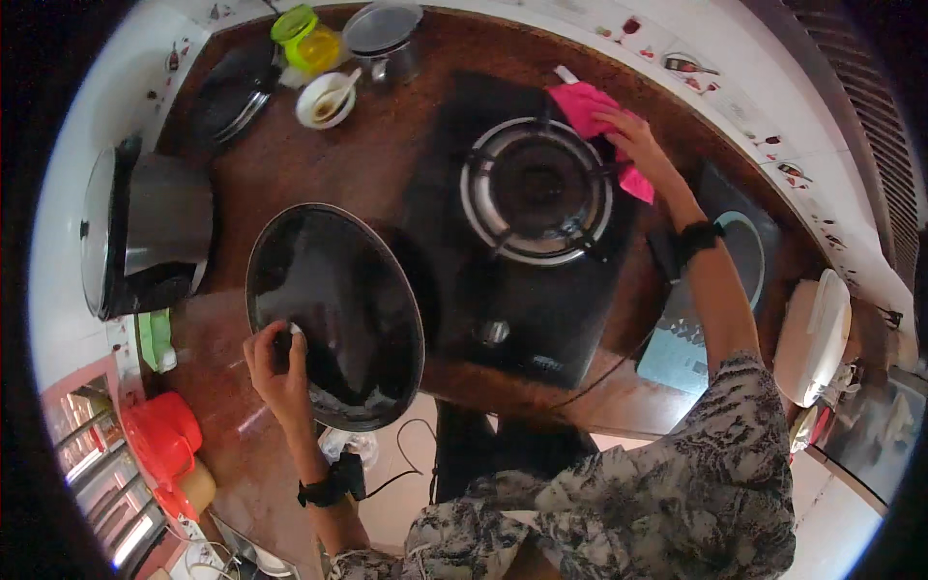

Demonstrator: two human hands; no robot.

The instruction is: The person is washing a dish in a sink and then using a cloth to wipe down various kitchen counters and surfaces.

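Observation:
My left hand (279,362) pinches the small knob of a large round dark pan lid (337,312), which is tilted over the brown countertop left of the stove. At the far right of the black single-burner gas stove (536,304), my right hand (634,141) is on a bright pink cloth (580,109), just beyond the burner's metal ring (475,217). Part of the cloth hangs below the fingers. A control knob (496,333) is on the stove's near side. Black bands are around both wrists.
Several items stand along the back left: a white bowl (308,109) with a spoon, a green-topped jar (304,43), a lidded steel pot (384,36) and a dark pan (225,94). A grey appliance (167,217) and red container (163,435) sit left. An induction cooktop (674,348) lies right.

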